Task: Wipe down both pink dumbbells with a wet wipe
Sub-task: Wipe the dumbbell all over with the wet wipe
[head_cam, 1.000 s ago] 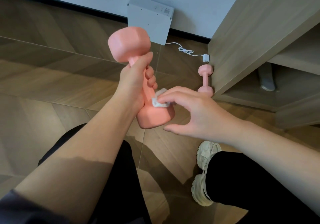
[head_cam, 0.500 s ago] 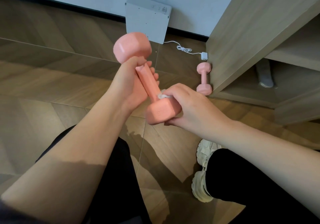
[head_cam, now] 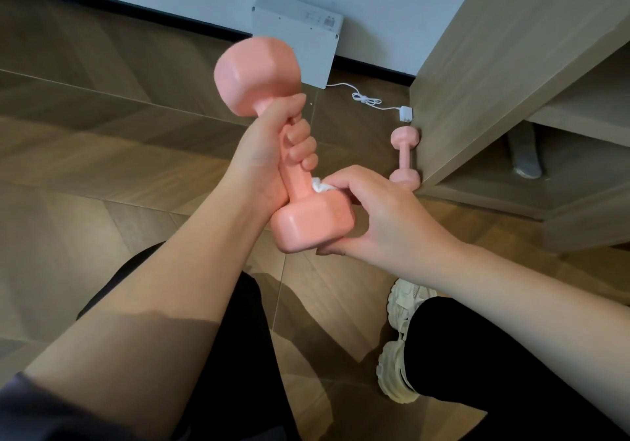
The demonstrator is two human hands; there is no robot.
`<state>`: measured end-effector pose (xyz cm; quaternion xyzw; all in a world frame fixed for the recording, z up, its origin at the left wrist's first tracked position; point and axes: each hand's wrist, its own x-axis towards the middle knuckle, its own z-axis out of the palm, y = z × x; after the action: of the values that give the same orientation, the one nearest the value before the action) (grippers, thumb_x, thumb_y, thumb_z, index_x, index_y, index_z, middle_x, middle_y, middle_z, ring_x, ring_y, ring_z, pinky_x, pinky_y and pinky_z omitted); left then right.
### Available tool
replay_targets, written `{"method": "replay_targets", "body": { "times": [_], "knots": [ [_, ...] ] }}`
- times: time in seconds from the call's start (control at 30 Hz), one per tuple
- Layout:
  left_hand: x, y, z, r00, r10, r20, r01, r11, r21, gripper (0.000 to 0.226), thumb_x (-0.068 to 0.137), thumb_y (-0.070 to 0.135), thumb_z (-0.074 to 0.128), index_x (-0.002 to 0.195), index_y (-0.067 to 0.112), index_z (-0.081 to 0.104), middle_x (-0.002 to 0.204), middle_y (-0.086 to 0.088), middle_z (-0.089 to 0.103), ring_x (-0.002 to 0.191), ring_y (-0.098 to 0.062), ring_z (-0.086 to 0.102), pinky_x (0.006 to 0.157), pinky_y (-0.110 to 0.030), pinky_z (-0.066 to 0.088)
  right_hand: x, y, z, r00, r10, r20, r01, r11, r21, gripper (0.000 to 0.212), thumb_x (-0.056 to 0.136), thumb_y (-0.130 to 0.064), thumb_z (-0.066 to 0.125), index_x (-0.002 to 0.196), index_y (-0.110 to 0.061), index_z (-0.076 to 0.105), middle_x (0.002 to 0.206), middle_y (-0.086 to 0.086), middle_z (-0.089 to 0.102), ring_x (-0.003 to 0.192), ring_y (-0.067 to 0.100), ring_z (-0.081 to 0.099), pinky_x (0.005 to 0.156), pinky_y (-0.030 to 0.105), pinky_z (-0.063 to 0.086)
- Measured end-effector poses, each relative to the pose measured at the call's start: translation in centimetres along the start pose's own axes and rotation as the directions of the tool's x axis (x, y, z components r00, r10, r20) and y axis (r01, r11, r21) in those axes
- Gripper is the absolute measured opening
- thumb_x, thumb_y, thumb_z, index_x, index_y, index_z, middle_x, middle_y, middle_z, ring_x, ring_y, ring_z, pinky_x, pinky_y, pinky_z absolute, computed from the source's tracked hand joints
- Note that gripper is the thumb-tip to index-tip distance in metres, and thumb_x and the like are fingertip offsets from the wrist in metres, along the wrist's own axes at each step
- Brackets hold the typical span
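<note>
My left hand grips the handle of a pink dumbbell, held up nearly upright with one head high and the other low. My right hand wraps around the lower head and pinches a white wet wipe against it where the handle meets the head; most of the wipe is hidden under my fingers. A second pink dumbbell lies on the wooden floor against the base of the cabinet, beyond my right hand.
A wooden cabinet with open shelves fills the right side. A white box leans on the wall, with a white cable and plug running to the cabinet. My black-trousered legs and a cream shoe are below.
The held dumbbell has tilted more upright and risen slightly. My right hand has shifted from fingertips on the wipe to curling around the lower head.
</note>
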<state>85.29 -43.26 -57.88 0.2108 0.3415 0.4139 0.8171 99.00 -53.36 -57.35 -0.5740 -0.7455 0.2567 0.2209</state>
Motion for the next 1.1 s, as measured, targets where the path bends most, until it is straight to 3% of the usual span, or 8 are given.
{"method": "replay_targets", "body": {
  "times": [0.2, 0.37, 0.5, 0.63, 0.77, 0.83, 0.97, 1.1],
  "knots": [
    [-0.2, -0.6, 0.2, 0.988, 0.048, -0.148, -0.038, 0.997, 0.073, 0.031, 0.091, 0.022, 0.064, 0.069, 0.018, 0.042, 0.050, 0.005, 0.034, 0.039, -0.010, 0.030, 0.040, -0.021, 0.032, -0.3, -0.3, 0.5, 0.995, -0.102, 0.003, 0.101, 0.983, -0.154, 0.057, 0.069, -0.021, 0.087, 0.115, -0.007, 0.056, 0.114, 0.004, 0.059, 0.103, 0.021, 0.059, 0.085, 0.039, 0.047],
    [-0.5, -1.0, 0.3, 0.966, 0.067, -0.251, -0.024, 0.985, 0.172, 0.022, 0.090, 0.027, 0.066, 0.080, 0.015, 0.050, 0.053, 0.003, 0.044, 0.043, -0.011, 0.040, 0.044, -0.022, 0.038, -0.5, -0.5, 0.6, 0.990, -0.137, 0.028, 0.140, 0.966, -0.217, 0.058, 0.072, -0.021, 0.085, 0.120, -0.007, 0.056, 0.119, 0.006, 0.057, 0.106, 0.021, 0.058, 0.084, 0.037, 0.050],
    [-0.6, -0.4, -0.1, 0.977, -0.053, -0.207, 0.082, 0.988, 0.134, 0.015, 0.090, 0.021, 0.049, 0.077, 0.014, 0.048, 0.060, -0.002, 0.045, 0.050, -0.016, 0.043, 0.055, -0.026, 0.042, -0.6, -0.4, 0.8, 0.989, -0.144, 0.039, 0.149, 0.958, -0.245, 0.058, 0.072, -0.022, 0.084, 0.121, -0.007, 0.056, 0.118, 0.006, 0.057, 0.105, 0.021, 0.059, 0.083, 0.037, 0.051],
    [-0.4, -0.3, -0.8, 0.978, -0.088, -0.187, 0.113, 0.986, 0.125, 0.012, 0.095, 0.016, 0.042, 0.102, 0.008, 0.048, 0.075, -0.009, 0.047, 0.064, -0.022, 0.050, 0.071, -0.036, 0.047, -0.6, 0.3, 0.4, 0.990, -0.129, 0.054, 0.139, 0.951, -0.275, 0.057, 0.072, -0.017, 0.083, 0.122, -0.007, 0.056, 0.120, 0.007, 0.057, 0.106, 0.021, 0.058, 0.085, 0.036, 0.050],
    [-0.2, -0.9, -0.8, 0.972, -0.062, -0.226, 0.080, 0.994, 0.071, 0.011, 0.099, 0.011, 0.049, 0.107, 0.005, 0.053, 0.081, -0.006, 0.056, 0.072, -0.018, 0.060, 0.078, -0.036, 0.051, -0.4, 0.4, 0.2, 0.988, -0.136, 0.071, 0.151, 0.943, -0.295, 0.058, 0.071, -0.011, 0.083, 0.122, -0.008, 0.055, 0.120, 0.007, 0.056, 0.108, 0.022, 0.057, 0.086, 0.037, 0.049],
    [0.0, -0.9, -0.8, 0.982, -0.054, -0.182, 0.062, 0.997, 0.040, 0.007, 0.098, 0.009, 0.052, 0.103, 0.005, 0.056, 0.084, -0.005, 0.066, 0.077, -0.018, 0.068, 0.082, -0.035, 0.053, -0.4, 0.4, 0.0, 0.989, -0.130, 0.067, 0.143, 0.953, -0.268, 0.058, 0.070, -0.015, 0.084, 0.121, -0.009, 0.057, 0.118, 0.005, 0.056, 0.106, 0.020, 0.057, 0.085, 0.035, 0.049],
    [-0.2, -0.4, -0.1, 1.000, -0.001, -0.002, 0.001, 1.000, 0.005, 0.007, 0.094, 0.009, 0.059, 0.097, 0.002, 0.056, 0.078, -0.009, 0.073, 0.079, -0.021, 0.073, 0.072, -0.033, 0.060, -0.8, 0.1, -0.8, 0.996, -0.061, -0.065, 0.056, 0.996, -0.075, 0.057, 0.064, -0.026, 0.089, 0.112, -0.015, 0.060, 0.106, -0.007, 0.060, 0.096, 0.004, 0.055, 0.088, 0.006, 0.035],
    [-0.4, 0.4, 0.3, 0.988, -0.006, 0.153, 0.029, 0.989, -0.146, 0.018, 0.098, 0.020, 0.049, 0.089, 0.006, 0.056, 0.082, -0.011, 0.074, 0.078, -0.024, 0.073, 0.068, -0.035, 0.060, -0.7, -0.4, -1.3, 0.992, -0.025, -0.125, 0.046, 0.985, 0.167, 0.059, 0.059, -0.023, 0.092, 0.108, -0.027, 0.058, 0.099, -0.021, 0.059, 0.095, 0.004, 0.060, 0.087, 0.013, 0.046]
  ]
}}
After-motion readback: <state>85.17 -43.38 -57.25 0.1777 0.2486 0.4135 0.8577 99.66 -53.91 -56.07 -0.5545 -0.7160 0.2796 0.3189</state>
